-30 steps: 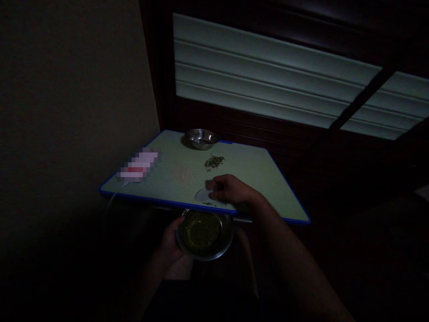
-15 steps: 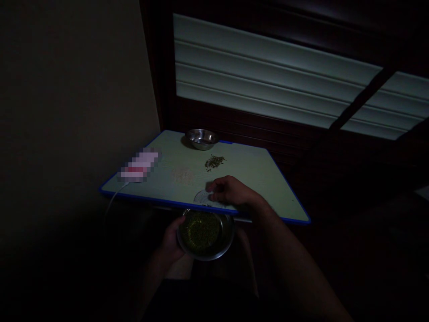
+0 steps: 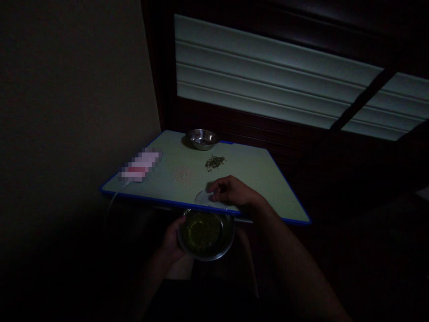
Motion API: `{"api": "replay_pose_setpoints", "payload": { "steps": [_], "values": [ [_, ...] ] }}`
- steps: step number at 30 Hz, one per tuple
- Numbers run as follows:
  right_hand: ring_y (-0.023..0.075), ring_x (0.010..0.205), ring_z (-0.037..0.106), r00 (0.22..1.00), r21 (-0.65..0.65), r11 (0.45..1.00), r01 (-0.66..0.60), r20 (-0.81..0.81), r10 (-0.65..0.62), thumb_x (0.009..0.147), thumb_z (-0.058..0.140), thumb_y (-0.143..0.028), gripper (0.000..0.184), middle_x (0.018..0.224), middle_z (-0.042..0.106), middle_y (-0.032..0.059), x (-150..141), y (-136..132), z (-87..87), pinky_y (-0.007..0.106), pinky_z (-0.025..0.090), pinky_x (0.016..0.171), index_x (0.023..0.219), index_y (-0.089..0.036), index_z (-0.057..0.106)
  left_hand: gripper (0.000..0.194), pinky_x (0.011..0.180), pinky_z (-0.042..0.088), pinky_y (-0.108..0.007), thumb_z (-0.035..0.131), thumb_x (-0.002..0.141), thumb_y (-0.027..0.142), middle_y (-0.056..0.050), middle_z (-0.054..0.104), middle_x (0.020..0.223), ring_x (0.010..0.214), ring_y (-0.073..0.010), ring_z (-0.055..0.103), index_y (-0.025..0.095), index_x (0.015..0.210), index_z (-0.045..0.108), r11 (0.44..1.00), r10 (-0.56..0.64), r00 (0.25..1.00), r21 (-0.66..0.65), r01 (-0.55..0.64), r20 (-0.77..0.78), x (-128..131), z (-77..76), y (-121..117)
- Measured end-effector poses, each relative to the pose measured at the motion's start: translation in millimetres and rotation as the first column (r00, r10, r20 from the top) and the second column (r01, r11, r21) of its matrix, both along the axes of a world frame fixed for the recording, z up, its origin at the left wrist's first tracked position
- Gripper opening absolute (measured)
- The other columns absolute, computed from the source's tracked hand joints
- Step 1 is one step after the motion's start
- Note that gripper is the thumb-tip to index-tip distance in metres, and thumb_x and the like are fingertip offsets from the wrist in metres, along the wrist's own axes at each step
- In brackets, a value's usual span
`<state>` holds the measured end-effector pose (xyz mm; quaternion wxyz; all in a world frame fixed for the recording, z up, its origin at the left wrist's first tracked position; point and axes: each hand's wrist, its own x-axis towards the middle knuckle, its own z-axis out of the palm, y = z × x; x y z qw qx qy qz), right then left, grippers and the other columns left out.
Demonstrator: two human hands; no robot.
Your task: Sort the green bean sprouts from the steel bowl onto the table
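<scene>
My left hand (image 3: 174, 241) grips the left rim of a metal bowl (image 3: 219, 254), held just below the table's front edge. Many small green grains (image 3: 201, 230) that look like beans lie in it. Over the front edge, my right hand (image 3: 229, 190) has its fingers curled on the right side of a thin, see-through round disc (image 3: 203, 198). That disc rests against the table top near the bowl. Beyond the right hand is a small heap of dark grains (image 3: 215, 163); to its left, pale grains (image 3: 182, 175) are spread thinly.
The pale table (image 3: 268, 179) has a blue rim. A second metal bowl (image 3: 202, 139) stands at its back edge. On the left lies a blurred-out pink device (image 3: 139, 165) with a white cable (image 3: 112, 199). Wall and slatted panel (image 3: 268, 76) border the table; the room is dark.
A few dark grains by the disc at the front edge are gone from the table. Both hands and the bowl have stayed almost where they were.
</scene>
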<state>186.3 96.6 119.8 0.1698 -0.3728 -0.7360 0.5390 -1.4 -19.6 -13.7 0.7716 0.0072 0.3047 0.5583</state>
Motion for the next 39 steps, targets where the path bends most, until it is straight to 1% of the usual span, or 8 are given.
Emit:
{"api": "replay_pose_setpoints", "payload": {
  "steps": [8, 11, 14, 19, 24, 30, 36, 39],
  "values": [
    [0.0079, 0.057, 0.051, 0.999, -0.03, 1.0, -0.008, -0.053, 0.006, 0.064, 0.078, -0.024, 0.031, 0.071, 0.062, -0.002, 1, 6, 5.4, 0.021, 0.041, 0.054, 0.092, -0.014, 0.067, 0.036, 0.094, 0.048, -0.045, 0.055, 0.082, 0.022, -0.01, 0.078, 0.089, 0.088, -0.0282, 0.072, 0.014, 0.114, 0.068, 1.0, 0.005, 1.0, 0.016, -0.005, 0.002, 0, -2.0, -1],
    [0.0087, 0.055, 0.05, 0.996, -0.029, 1.0, 0.013, -0.085, -0.015, 0.062, 0.077, -0.028, 0.034, 0.067, 0.061, -0.002, 5, 23, 10.9, 0.022, 0.039, 0.051, 0.09, -0.014, 0.063, 0.035, 0.095, 0.048, -0.046, 0.054, 0.082, 0.021, -0.01, 0.078, 0.088, 0.089, -0.0285, 0.072, 0.014, 0.112, 0.069, 1.0, 0.011, 1.0, -0.009, -0.011, -0.017, 0, 0.7, -1],
    [0.0082, 0.052, 0.045, 0.988, 0.086, 0.989, 0.124, -0.101, -0.116, 0.061, 0.075, -0.03, 0.034, 0.062, 0.055, -0.0038, 8, 47, 14.8, 0.022, 0.036, 0.05, 0.087, -0.014, 0.061, 0.035, 0.094, 0.049, -0.046, 0.055, 0.08, 0.021, -0.01, 0.078, 0.086, 0.089, -0.0283, 0.072, 0.012, 0.111, 0.069, 0.999, 0.036, 0.998, -0.039, -0.038, -0.052, 1, 3.3, -2],
    [0.0099, 0.059, 0.046, 0.946, 0.274, 0.906, 0.323, -0.108, -0.304, 0.061, 0.071, -0.032, 0.025, 0.065, 0.057, -0.0011, 10, 76, 10.3, 0.025, 0.038, 0.058, 0.074, -0.016, 0.056, 0.023, 0.094, 0.049, -0.044, 0.055, 0.081, 0.021, -0.011, 0.078, 0.084, 0.086, -0.0276, 0.072, 0.012, 0.093, 0.072, 0.997, 0.045, 0.995, -0.053, -0.05, -0.092, 2, 6.4, -2],
    [0.0099, 0.059, 0.042, 0.9, 0.384, 0.818, 0.428, -0.098, -0.424, 0.065, 0.064, -0.035, 0.02, 0.062, 0.052, -0.002, 10, 78, -5.6, 0.025, 0.036, 0.058, 0.068, -0.017, 0.053, 0.02, 0.095, 0.049, -0.044, 0.056, 0.081, 0.021, -0.011, 0.078, 0.081, 0.084, -0.0273, 0.072, 0.013, 0.086, 0.073, 0.996, 0.038, 0.996, -0.073, -0.044, -0.085, 1, 5.7, -2],
    [0.0106, 0.059, 0.044, 0.905, 0.477, 0.776, 0.413, -0.119, -0.409, 0.062, 0.059, -0.028, 0.012, 0.062, 0.053, -0.003, 11, 71, -17.4, 0.025, 0.036, 0.059, 0.067, -0.018, 0.053, 0.02, 0.093, 0.05, -0.042, 0.056, 0.081, 0.02, -0.009, 0.079, 0.082, 0.082, -0.0253, 0.073, 0.014, 0.086, 0.074, 0.999, 0.044, 0.999, -0.02, -0.045, -0.022, 0, 5.0, -1],
    [0.0123, 0.064, 0.048, 0.88, 0.605, 0.647, 0.464, -0.228, -0.417, 0.067, 0.054, -0.026, 0.008, 0.066, 0.058, -0.0012, 6, 71, -22.7, 0.026, 0.039, 0.064, 0.07, -0.018, 0.056, 0.021, 0.084, 0.055, -0.04, 0.054, 0.081, 0.02, -0.009, 0.079, 0.08, 0.077, -0.0244, 0.073, 0.014, 0.083, 0.074, 0.996, 0.06, 0.997, -0.069, -0.064, -0.05, 1, 10.2, -1],
    [0.0131, 0.066, 0.05, 0.878, 0.629, 0.623, 0.466, -0.24, -0.414, 0.07, 0.054, -0.026, 0.01, 0.068, 0.06, -0.0004, 4, 72, -24.7, 0.026, 0.04, 0.065, 0.074, -0.018, 0.059, 0.021, 0.084, 0.055, -0.04, 0.055, 0.081, 0.021, -0.009, 0.079, 0.082, 0.079, -0.0248, 0.073, 0.014, 0.085, 0.075, 0.996, 0.068, 0.996, -0.054, -0.07, -0.051, 1, 9.7, -2]
  ]
}}
